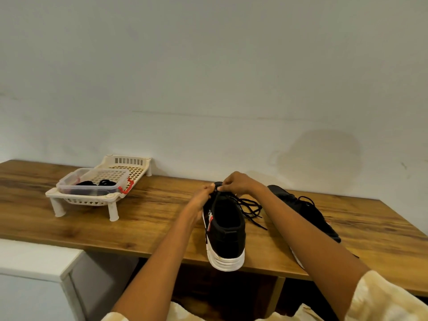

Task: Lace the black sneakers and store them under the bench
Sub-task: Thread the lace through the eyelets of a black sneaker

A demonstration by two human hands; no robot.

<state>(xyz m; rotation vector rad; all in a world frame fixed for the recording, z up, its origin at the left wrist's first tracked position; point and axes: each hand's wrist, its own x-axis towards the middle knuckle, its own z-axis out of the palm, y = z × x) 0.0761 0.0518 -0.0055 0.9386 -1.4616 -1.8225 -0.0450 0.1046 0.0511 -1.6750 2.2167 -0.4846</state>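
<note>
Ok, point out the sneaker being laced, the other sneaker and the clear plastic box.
sneaker being laced (pixel 228 230): head view, on its black upper behind the tongue.
other sneaker (pixel 308 212): head view, on its black side.
clear plastic box (pixel 92 185): head view, on its front wall.

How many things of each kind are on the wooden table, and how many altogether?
Black sneakers: 2, one between the hands and one behind the right arm
White racks: 1
Clear boxes: 1, sitting on the rack
Total: 4
</note>
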